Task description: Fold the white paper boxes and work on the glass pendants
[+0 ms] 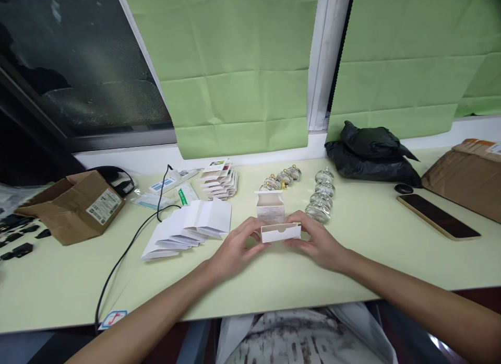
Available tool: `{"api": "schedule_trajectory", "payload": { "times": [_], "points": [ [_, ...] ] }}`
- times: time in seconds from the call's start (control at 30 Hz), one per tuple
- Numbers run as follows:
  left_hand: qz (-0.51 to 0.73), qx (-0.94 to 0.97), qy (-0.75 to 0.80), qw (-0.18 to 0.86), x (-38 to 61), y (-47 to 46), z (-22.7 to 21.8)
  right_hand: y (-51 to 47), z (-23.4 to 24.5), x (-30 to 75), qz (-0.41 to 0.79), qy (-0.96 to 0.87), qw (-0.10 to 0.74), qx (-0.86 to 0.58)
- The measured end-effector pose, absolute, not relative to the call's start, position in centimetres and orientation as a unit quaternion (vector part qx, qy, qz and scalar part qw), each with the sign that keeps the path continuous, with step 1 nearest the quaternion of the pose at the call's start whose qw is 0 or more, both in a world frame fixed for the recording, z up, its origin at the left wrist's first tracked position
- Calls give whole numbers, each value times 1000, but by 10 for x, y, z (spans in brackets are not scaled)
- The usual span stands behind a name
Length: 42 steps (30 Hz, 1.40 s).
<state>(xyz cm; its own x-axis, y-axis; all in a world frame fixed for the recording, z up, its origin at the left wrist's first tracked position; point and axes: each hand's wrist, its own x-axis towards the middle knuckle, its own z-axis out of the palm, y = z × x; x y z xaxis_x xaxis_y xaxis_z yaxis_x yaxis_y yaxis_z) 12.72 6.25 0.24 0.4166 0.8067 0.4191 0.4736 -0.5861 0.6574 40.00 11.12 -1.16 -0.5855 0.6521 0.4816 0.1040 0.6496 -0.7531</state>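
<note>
A small white carton (281,233) is held between both hands just above the table, its end flap raised and its opening facing up. My left hand (238,246) grips the carton's left side with thumb and fingers. On the right side, my right hand (315,242) pinches it the same way. Whether anything is inside the carton cannot be made out. Beyond it stand two rows of small shiny glass ornaments: one with gold tops (276,181) and one with silver tops (323,191). Left of my hands lie several flat white folded cartons (188,225).
A stack of printed cards or boxes (219,180) sits behind the flat cartons. A black cable (129,249) crosses the table's left side near an open cardboard box (74,207). To the right are a black plastic bag (371,155), a phone (436,216) and a large cardboard box (467,176).
</note>
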Motion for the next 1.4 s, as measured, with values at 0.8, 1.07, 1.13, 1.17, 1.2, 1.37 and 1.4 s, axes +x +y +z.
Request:
{"api": "schedule_trajectory", "payload": {
  "times": [0.8, 1.07, 1.13, 1.17, 1.2, 1.37, 1.4],
  "points": [
    [379, 840, 384, 53, 111, 75, 0, 113, -4, 387, 453, -708, 468, -273],
    [358, 845, 377, -129, 102, 103, 43, 140, 46, 372, 444, -669, 551, -226],
    [330, 848, 384, -155, 102, 110, 43, 148, 51, 363, 437, -664, 565, -223],
    [320, 850, 385, -163, 102, 112, 41, 151, 51, 359, 437, -660, 570, -220],
    [319, 849, 385, -170, 102, 114, 38, 153, 51, 354, 441, -657, 572, -215],
    [390, 827, 368, -169, 107, 110, 26, 159, 41, 343, 456, -647, 577, -203],
    [390, 828, 372, -152, 109, 108, 25, 159, 40, 343, 452, -650, 575, -206]
  ]
}}
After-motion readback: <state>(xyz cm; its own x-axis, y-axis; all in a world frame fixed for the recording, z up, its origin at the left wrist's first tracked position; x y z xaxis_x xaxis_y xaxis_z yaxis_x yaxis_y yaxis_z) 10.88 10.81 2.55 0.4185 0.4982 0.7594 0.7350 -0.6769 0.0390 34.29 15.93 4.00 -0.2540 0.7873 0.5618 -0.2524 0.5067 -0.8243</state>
